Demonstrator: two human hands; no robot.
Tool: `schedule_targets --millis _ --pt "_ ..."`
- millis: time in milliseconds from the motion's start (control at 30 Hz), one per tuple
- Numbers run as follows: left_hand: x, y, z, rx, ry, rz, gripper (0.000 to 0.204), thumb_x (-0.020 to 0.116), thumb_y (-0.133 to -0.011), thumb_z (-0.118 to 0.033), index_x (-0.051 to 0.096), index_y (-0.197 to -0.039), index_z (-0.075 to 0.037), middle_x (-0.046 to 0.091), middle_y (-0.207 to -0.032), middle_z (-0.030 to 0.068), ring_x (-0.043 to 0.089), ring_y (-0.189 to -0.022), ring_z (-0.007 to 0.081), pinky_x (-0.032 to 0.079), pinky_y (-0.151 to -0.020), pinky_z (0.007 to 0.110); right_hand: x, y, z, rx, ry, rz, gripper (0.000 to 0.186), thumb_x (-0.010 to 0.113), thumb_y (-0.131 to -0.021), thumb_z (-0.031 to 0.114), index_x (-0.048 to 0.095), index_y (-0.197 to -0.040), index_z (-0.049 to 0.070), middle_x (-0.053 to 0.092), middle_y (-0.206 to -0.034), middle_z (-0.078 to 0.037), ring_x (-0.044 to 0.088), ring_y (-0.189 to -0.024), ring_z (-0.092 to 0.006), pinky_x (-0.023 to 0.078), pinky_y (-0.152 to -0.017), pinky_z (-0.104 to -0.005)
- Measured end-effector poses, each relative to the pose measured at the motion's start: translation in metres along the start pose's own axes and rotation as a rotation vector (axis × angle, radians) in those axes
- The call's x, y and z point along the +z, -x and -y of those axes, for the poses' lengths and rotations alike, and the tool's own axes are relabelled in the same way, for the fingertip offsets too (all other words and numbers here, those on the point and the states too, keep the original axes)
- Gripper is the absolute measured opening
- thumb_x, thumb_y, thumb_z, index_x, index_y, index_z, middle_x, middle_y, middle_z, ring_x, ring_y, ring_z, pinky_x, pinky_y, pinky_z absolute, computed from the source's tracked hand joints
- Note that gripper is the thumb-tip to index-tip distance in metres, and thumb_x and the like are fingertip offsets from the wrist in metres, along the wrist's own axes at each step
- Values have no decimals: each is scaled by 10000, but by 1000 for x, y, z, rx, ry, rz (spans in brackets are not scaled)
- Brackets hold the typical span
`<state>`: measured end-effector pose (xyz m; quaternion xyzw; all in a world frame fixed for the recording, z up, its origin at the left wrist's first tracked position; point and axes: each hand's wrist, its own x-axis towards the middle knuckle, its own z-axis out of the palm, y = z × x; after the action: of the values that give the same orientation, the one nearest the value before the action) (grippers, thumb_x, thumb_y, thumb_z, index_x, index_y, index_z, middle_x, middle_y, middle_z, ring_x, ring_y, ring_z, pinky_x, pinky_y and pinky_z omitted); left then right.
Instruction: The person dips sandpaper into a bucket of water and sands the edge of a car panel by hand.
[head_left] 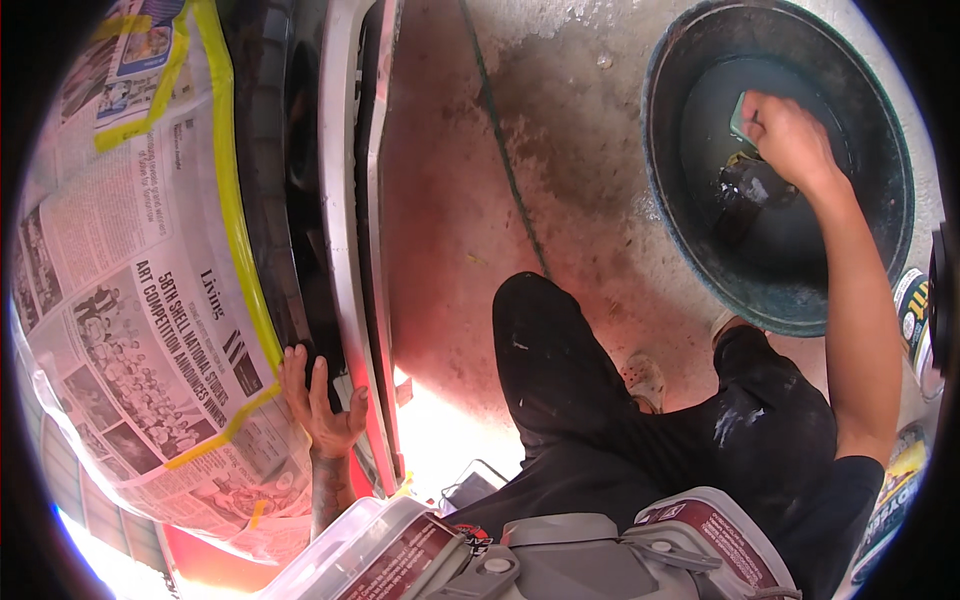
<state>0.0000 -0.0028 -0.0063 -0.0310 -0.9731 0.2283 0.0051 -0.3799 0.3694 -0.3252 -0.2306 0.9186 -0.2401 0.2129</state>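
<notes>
My right hand [795, 140] reaches into a large black tub [665, 200] at the right, its fingers closed on a pale green flat pad [738, 117]. Cloudy grey water [715, 90] stands in the tub. Just below the hand, a dark wet lump [760, 188] lies in the water; its kind cannot be made out. At the left, my left hand [328, 410] lies against a glossy black car panel [300, 200], fingers spread and holding nothing. Newspaper sheets [150, 330] edged with yellow masking tape [240, 210] cover the surface beside it.
A pale panel edge [340, 150] runs down beside the black panel. A dark line [510, 180] crosses the wet concrete floor [430, 200]. Cans [912, 310] stand by the tub at the far right. A grey respirator [560, 555] with cartridges fills the bottom.
</notes>
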Motion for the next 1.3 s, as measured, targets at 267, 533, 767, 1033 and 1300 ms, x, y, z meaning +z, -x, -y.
schedule_targets --millis 267,533,767,1033,1300 --pt "-2 0 4 27 37 16 613 623 -930 -377 460 -1407 -29 443 -1457 264 416 -1353 463 299 -1113 606 11 -47 -87 301 334 93 279 574 -882 -4 622 -1157 -3 638 -1197 -256 621 -1151 -391 541 -943 -468" --pt "-3 1 3 7 71 14 626 630 -934 -391 449 -1421 -40 450 -1453 265 418 -1354 463 305 -1106 602 102 -38 -126 121 469 662 483 751 -766 205 666 -1186 -18 657 -1210 -237 629 -1159 -351 512 -986 -418" --pt "-3 6 5 -40 86 24 626 668 -903 -459 518 -1391 -96 478 -1445 224 465 -1334 422 329 -1099 570 122 -20 -92 62 280 402 329 578 -831 112 683 -1122 0 657 -1193 -240 629 -1129 -392 504 -975 -489" --pt "-1 2 3 -5 20 11 550 610 -957 -450 562 -1349 -66 499 -1423 233 481 -1322 424 343 -1096 582 87 -15 -84 -6 576 886 347 610 -827 265 745 -1058 44 664 -1212 -212 652 -1124 -350 514 -958 -436" --pt "2 8 7 -22 14 30 530 572 -979 -457 567 -1350 -78 518 -1416 213 492 -1321 416 356 -1090 569 68 -10 -51 -248 793 1120 339 685 -806 272 742 -1080 81 686 -1156 -208 687 -1012 -342 545 -849 -448"
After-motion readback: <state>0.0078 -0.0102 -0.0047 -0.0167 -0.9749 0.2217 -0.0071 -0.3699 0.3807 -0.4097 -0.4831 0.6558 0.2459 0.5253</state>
